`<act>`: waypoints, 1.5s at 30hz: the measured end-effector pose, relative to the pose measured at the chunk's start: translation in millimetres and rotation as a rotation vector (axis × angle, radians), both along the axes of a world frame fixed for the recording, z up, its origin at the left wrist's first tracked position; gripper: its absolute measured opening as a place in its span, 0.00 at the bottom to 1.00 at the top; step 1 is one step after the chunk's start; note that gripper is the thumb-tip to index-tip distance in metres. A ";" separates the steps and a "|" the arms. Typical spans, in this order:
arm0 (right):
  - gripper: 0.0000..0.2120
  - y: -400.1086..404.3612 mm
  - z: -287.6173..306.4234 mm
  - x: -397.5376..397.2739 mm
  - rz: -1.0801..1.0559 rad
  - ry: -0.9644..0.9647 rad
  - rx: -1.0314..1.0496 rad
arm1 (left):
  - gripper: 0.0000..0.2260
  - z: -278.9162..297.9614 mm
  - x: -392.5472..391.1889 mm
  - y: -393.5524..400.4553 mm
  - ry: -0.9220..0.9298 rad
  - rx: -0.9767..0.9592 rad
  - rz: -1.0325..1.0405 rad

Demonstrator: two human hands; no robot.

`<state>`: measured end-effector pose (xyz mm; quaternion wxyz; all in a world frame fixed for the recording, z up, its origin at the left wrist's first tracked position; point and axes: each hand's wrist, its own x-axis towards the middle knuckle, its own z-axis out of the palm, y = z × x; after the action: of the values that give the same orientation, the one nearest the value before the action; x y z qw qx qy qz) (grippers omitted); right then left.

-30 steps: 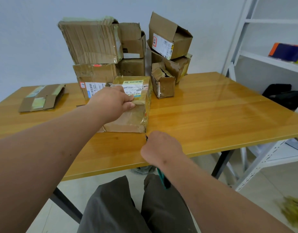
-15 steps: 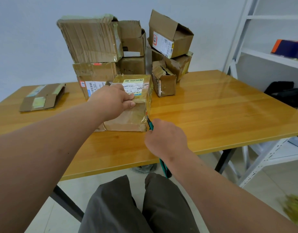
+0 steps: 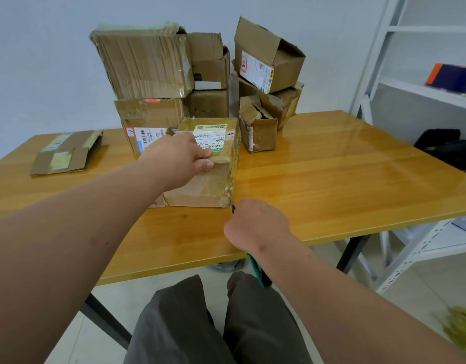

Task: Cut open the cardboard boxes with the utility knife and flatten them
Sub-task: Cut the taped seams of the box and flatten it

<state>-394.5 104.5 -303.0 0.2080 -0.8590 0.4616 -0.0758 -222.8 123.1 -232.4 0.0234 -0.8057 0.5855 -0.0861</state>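
While the right hand (image 3: pixel 255 227) curls tight around the utility knife (image 3: pixel 258 271), whose green handle juts out below the wrist, the blade end sits at the near right corner of the taped box (image 3: pixel 208 177) close to the table's (image 3: pixel 358 179) near edge; the fingers themselves are hidden behind the knuckles. On the box top rests the left hand (image 3: pixel 179 158), fingers bent and together, thumb pressed against the near face. Under the fingers is a white shipping label (image 3: pixel 211 135) with a green-yellow strip; "40" reads at its edge, the rest too small. Toward the far edge about seven more boxes (image 3: pixel 148 61) are stacked, three bearing barcode labels. One flattened box (image 3: pixel 66 153) lies at the far left corner.
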 end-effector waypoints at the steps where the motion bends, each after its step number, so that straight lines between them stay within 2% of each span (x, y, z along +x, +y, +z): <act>1: 0.06 -1.4 -0.4 -2.0 -0.009 -0.011 -0.005 | 0.23 -0.1 0.2 -0.3 0.003 0.000 0.000; 8: 0.09 -8.6 -1.5 -7.3 -0.002 -0.122 -0.224 | 0.22 0.0 2.2 0.3 0.051 -0.024 -0.008; 18: 0.09 -4.2 -9.7 -6.4 0.011 -0.179 -0.212 | 0.23 -0.8 1.2 0.8 0.038 -0.006 0.002; 22: 0.09 -3.2 -14.0 -4.9 -0.007 -0.126 -0.228 | 0.23 -2.0 2.1 0.9 0.047 -0.018 0.000; 29: 0.09 -4.3 -12.3 -1.4 -0.002 -0.037 -0.202 | 0.23 -2.8 2.8 1.1 0.040 -0.010 0.001; 33: 0.06 -5.2 -6.4 -0.2 0.037 0.050 -0.116 | 0.23 -2.3 2.8 2.3 0.035 -0.006 -0.005; 39: 0.03 -20.5 -2.6 -16.1 0.032 -0.004 0.011 | 0.22 1.7 0.0 3.4 -0.016 0.026 -0.029; 42: 0.04 -42.0 2.2 -30.5 -0.063 -0.125 -0.081 | 0.21 5.6 1.5 6.0 -0.002 0.029 -0.091; 45: 0.06 -64.4 2.6 -36.0 -0.161 -0.023 -0.235 | 0.19 8.8 6.0 12.5 0.035 0.024 -0.176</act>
<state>-430.6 40.1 -300.4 0.1044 -0.8368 0.5144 -0.1556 -216.8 135.6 -223.6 0.0152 -0.7523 0.6553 -0.0667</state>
